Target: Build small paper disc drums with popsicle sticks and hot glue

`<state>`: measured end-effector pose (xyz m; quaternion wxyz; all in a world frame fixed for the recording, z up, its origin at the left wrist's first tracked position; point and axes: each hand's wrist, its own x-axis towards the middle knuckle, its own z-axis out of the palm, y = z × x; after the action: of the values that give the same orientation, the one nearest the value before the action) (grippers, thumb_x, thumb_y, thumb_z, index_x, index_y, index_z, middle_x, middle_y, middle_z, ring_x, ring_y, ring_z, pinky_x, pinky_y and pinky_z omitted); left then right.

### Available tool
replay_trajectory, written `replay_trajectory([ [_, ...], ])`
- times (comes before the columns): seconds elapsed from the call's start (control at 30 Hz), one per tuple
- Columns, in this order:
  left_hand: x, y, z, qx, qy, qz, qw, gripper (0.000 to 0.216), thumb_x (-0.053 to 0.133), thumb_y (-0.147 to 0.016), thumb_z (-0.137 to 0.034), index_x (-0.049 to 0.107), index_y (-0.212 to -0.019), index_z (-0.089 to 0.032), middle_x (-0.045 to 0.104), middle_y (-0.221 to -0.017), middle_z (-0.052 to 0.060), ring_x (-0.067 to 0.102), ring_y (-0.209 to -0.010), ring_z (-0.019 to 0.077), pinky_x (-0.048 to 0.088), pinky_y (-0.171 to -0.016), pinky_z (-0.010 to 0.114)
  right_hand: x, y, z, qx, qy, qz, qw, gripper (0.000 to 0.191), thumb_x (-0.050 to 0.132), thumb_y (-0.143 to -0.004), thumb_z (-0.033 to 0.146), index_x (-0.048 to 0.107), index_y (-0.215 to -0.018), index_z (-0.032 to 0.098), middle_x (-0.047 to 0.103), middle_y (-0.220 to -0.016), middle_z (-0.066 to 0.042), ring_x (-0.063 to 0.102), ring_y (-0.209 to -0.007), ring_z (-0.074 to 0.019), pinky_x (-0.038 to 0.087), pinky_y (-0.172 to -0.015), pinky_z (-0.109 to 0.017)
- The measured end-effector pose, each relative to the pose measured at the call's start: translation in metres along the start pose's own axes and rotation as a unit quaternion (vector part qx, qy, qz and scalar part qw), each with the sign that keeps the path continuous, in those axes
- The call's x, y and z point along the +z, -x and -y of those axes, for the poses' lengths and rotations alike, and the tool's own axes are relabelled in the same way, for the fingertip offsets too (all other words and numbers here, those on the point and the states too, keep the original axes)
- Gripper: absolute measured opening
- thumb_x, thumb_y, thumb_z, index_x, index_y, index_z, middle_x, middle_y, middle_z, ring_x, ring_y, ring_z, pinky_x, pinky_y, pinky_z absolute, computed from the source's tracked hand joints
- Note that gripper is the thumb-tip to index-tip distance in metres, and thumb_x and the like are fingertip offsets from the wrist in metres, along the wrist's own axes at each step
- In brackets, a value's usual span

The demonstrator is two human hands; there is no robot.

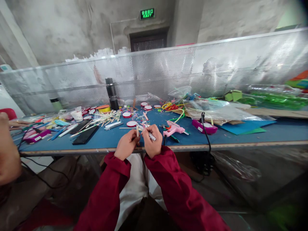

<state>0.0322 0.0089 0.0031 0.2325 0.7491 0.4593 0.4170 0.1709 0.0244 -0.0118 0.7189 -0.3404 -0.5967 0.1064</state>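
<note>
Near the table's front edge, my left hand [127, 143] pinches a thin wooden craft stick [138, 131] held roughly upright. My right hand [153, 141] is closed around a pale marker pen [152, 136], its tip end turned toward the stick. The two hands are close together, and the fingers partly hide both things. Just right of my right hand lies a pink hot glue gun [173, 128]. Behind my left hand is a round white piece with a red rim [131, 124]. Some white pens [113, 125] rest to the left.
On the blue tabletop [108, 138] lie a black phone [85, 134], a pile of sticks [109, 118] and a purple roll [204, 127]. A black bottle [112, 94] stands by the perforated metal screen [154, 70]. Another person's hand [8, 154] is at far left.
</note>
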Motion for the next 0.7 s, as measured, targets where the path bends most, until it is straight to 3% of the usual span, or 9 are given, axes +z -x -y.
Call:
replay_trajectory([
  [0.37,0.0,0.0,0.001,0.0,0.009,-0.002,1.0,0.013,0.054,-0.089,-0.026,0.06,-0.1,-0.022,0.065,-0.072,-0.001,0.062,-0.061,0.0168,0.042,-0.058,0.026,0.002,0.002,-0.001,0.016,-0.018,-0.001,1.0,0.021,0.053,-0.095,0.032,0.054,-0.077,0.021,0.059,-0.072,0.002,0.055,-0.068,-0.0123,0.046,-0.068,-0.025],
  [0.53,0.001,0.001,0.001,-0.008,0.031,-0.005,0.999,0.011,0.053,-0.089,-0.025,0.058,-0.098,-0.023,0.066,-0.074,-0.001,0.063,-0.061,0.0167,0.044,-0.056,0.026,-0.002,0.0,-0.001,0.064,-0.115,-0.047,0.99,0.019,0.056,-0.095,0.039,0.058,-0.098,0.02,0.063,-0.077,0.002,0.058,-0.065,-0.012,0.048,-0.063,-0.025],
  [0.7,0.002,0.001,0.0,-0.01,0.044,-0.007,0.999,0.008,0.052,-0.09,-0.025,0.055,-0.098,-0.023,0.065,-0.071,-0.002,0.06,-0.057,0.0145,0.044,-0.056,0.025,-0.03,-0.006,0.014,0.005,0.006,-0.005,1.0,0.017,0.058,-0.096,0.035,0.066,-0.093,0.02,0.065,-0.078,0.001,0.06,-0.069,-0.0138,0.048,-0.067,-0.027],
])
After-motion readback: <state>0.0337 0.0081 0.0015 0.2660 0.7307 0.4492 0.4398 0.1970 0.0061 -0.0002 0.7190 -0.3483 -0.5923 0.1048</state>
